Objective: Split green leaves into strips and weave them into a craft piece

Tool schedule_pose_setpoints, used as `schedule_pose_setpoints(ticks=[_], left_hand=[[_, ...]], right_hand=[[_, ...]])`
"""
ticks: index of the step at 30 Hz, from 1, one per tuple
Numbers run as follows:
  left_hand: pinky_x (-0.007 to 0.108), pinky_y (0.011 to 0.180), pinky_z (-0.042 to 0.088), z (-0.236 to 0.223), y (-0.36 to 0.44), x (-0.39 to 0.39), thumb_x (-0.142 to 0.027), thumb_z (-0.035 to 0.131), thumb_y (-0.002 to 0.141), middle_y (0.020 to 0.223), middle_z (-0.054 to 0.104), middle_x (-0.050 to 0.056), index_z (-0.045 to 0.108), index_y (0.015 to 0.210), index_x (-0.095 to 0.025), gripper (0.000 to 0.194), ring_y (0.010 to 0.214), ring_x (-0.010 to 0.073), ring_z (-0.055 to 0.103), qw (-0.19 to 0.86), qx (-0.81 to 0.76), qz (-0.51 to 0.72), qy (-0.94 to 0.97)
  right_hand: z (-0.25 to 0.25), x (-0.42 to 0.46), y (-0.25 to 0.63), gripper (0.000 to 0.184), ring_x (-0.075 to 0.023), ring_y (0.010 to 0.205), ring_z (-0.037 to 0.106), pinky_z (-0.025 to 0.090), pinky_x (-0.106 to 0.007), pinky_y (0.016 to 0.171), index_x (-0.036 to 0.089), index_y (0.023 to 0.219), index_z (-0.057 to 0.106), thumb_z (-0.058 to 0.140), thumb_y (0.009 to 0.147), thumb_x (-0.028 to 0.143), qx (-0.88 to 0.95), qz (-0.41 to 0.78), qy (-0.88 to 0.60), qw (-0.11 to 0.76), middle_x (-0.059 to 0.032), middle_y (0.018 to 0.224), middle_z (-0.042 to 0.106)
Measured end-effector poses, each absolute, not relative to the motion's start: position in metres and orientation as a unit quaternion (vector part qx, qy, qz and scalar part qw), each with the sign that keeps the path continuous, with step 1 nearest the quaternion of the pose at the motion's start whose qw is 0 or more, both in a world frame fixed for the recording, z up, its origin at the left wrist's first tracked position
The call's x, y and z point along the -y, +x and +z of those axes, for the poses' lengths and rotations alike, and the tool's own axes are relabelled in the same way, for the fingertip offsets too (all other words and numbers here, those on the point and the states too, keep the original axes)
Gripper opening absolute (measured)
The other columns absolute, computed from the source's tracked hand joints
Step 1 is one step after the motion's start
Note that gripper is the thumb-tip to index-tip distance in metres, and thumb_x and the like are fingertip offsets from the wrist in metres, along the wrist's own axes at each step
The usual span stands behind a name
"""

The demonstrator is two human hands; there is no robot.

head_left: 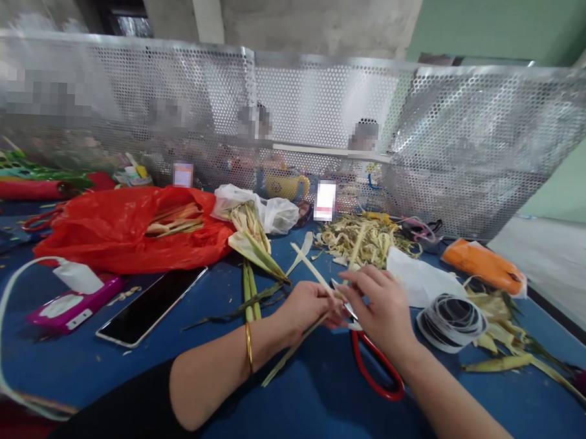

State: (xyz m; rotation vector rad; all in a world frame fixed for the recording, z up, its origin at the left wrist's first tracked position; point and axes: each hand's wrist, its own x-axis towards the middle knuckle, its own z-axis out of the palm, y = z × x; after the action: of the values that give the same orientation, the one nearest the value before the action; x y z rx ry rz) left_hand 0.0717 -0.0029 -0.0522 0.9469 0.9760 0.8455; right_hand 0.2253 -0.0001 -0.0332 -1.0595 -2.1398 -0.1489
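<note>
Two bare hands, at work over the middle of the blue tabletop (pixel 309 401), toward its near edge. Left hand (pixel 313 304), gold bangle (pixel 248 348) on the forearm: fingers closed on a pale husk strip (pixel 311 265) that slants up and to the left; a narrower greenish strip (pixel 291 356) extends below this hand toward the near edge. Right hand (pixel 379 304): fingers bent, drawn in narrow beside the left hand's fingertips; whether it grips anything cannot be told. One pair of scissors (pixel 379 390), red-handled, partly hidden by the right hand, loops toward the near edge. Left side of the tabletop: one red plastic bag (pixel 102 237) with husks inside; one dark-screened phone (pixel 150 307), lying flat; one purple power strip (pixel 104 294) bearing a white plug (pixel 78 277). Far middle: one whitish plastic bag (pixel 278 212); one heap of curled husk strips (pixel 370 239). Right side: one sheet of white paper (pixel 419 280); one coil of pale band (pixel 451 322); one orange packet (pixel 485 267); loose husks (pixel 506 333). Along the far edge: one perforated metal screen (pixel 318 85).
</note>
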Motion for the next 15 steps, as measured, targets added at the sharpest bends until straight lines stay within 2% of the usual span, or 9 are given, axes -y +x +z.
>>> schedule_pose_setpoints(ticks=[3, 6, 9, 12, 15], left_hand=[[0.021, 0.052, 0.048, -0.059, 0.080, 0.012, -0.014, 0.062, 0.068, 0.052, 0.064, 0.001, 0.065, 0.061, -0.012, 0.009, 0.050, 0.0119, 0.060, 0.663, -0.448, 0.337, 0.497], [0.022, 0.050, 0.048, -0.066, 0.084, 0.015, -0.017, 0.062, 0.064, 0.051, 0.062, 0.000, 0.065, 0.059, -0.012, 0.007, 0.046, 0.0113, 0.058, 0.653, -0.454, 0.291, 0.533], [0.022, 0.050, 0.047, -0.069, 0.084, 0.015, -0.021, 0.064, 0.063, 0.056, 0.064, 0.001, 0.064, 0.061, -0.011, 0.010, 0.049, 0.0120, 0.060, 0.660, -0.453, 0.278, 0.531], [0.022, 0.051, 0.047, -0.067, 0.083, 0.014, -0.026, 0.065, 0.066, 0.055, 0.064, 0.002, 0.066, 0.065, -0.012, 0.015, 0.051, 0.0132, 0.062, 0.671, -0.456, 0.290, 0.508], [0.021, 0.052, 0.047, -0.068, 0.081, 0.013, -0.032, 0.064, 0.070, 0.053, 0.064, 0.002, 0.068, 0.068, -0.011, 0.021, 0.050, 0.0129, 0.061, 0.679, -0.454, 0.300, 0.493]], right_hand=[[-0.036, 0.007, 0.215, 0.021, -0.0182, 0.071, 0.056, 0.035, -0.032, 0.070, 0.020, 0.082, 0.068, 0.055, 0.088, 0.034, 0.832, -0.054, -0.476, 0.280, -0.0052, 0.076, 0.062], [-0.038, 0.009, 0.209, 0.026, -0.0141, 0.062, 0.053, 0.033, -0.027, 0.060, 0.021, 0.067, 0.064, 0.055, 0.086, 0.035, 0.816, 0.082, -0.527, 0.222, -0.0006, 0.068, 0.060], [-0.039, 0.007, 0.209, 0.014, -0.0112, 0.057, 0.050, 0.029, -0.023, 0.053, 0.021, 0.069, 0.059, 0.056, 0.081, 0.027, 0.781, 0.186, -0.545, 0.243, 0.0034, 0.063, 0.058], [-0.040, 0.008, 0.209, 0.011, -0.0113, 0.055, 0.046, 0.029, -0.022, 0.052, 0.021, 0.068, 0.052, 0.056, 0.078, 0.023, 0.768, 0.177, -0.542, 0.292, 0.0046, 0.059, 0.051], [-0.040, 0.011, 0.207, 0.013, -0.0124, 0.061, 0.048, 0.035, -0.023, 0.055, 0.021, 0.069, 0.048, 0.055, 0.080, 0.022, 0.778, 0.159, -0.489, 0.360, 0.0028, 0.067, 0.050]])
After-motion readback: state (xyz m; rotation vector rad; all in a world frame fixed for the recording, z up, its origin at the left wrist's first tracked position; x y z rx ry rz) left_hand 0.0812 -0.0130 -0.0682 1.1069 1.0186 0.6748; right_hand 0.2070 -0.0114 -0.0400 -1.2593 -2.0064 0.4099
